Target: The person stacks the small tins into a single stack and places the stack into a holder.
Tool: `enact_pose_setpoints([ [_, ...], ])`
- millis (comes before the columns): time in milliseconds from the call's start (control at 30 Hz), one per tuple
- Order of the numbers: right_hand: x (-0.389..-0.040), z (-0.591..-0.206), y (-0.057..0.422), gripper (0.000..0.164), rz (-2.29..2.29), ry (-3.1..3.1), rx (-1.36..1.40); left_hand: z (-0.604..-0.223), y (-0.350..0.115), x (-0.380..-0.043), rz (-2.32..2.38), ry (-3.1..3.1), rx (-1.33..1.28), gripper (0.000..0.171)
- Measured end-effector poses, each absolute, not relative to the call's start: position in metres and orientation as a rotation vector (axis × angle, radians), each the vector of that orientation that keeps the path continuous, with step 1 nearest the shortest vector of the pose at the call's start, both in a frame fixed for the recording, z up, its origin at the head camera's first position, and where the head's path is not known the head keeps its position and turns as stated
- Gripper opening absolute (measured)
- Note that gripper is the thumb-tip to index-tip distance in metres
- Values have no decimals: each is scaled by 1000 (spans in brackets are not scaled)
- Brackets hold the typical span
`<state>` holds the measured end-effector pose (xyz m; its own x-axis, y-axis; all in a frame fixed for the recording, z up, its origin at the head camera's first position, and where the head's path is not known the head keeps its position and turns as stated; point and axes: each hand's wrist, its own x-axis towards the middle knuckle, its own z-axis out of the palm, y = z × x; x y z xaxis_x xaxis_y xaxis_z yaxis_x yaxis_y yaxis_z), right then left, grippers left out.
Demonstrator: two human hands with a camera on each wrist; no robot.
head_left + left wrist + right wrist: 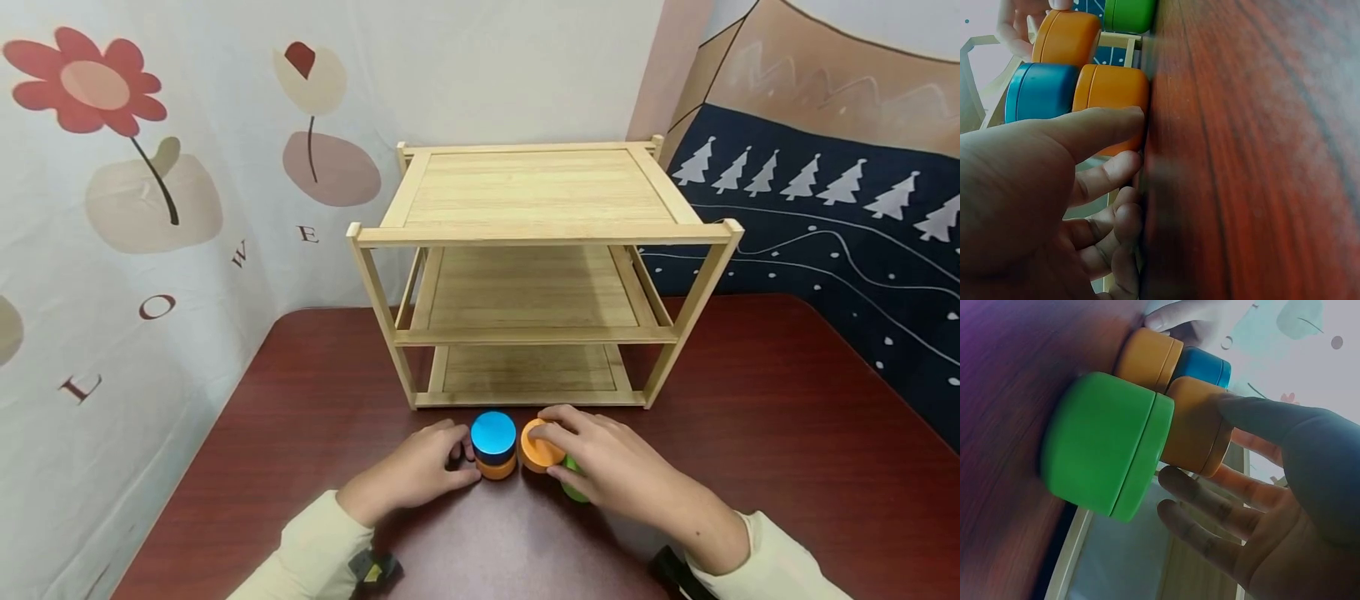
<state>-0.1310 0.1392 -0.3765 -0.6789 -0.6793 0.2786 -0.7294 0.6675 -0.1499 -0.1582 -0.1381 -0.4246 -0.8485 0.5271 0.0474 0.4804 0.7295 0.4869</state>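
Flower-printed cloth [225,50] hangs at left, a pale wooden rack [540,187] stands at the rear middle of the dark red tabletop [285,433], and navy tree-patterned cloth [750,217] hangs at right. The left hand [416,467] is partly closed, thumb and forefinger gripping the lower orange jar [497,467], which stands before the rack. The blue jar [493,433] sits on it. Beside these, the right hand [611,462] pinches the raised orange jar [536,454] between thumb and fingers, off the tabletop. The green jar [1107,447] stands rightmost, partly beneath that hand.
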Motion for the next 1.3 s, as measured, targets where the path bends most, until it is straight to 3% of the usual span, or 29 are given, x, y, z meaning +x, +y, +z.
enact_pose_setpoints([
  [1300,-126,-366,141,38,525,-2681,1089,-423,-137,-158,732,2829,809,20],
])
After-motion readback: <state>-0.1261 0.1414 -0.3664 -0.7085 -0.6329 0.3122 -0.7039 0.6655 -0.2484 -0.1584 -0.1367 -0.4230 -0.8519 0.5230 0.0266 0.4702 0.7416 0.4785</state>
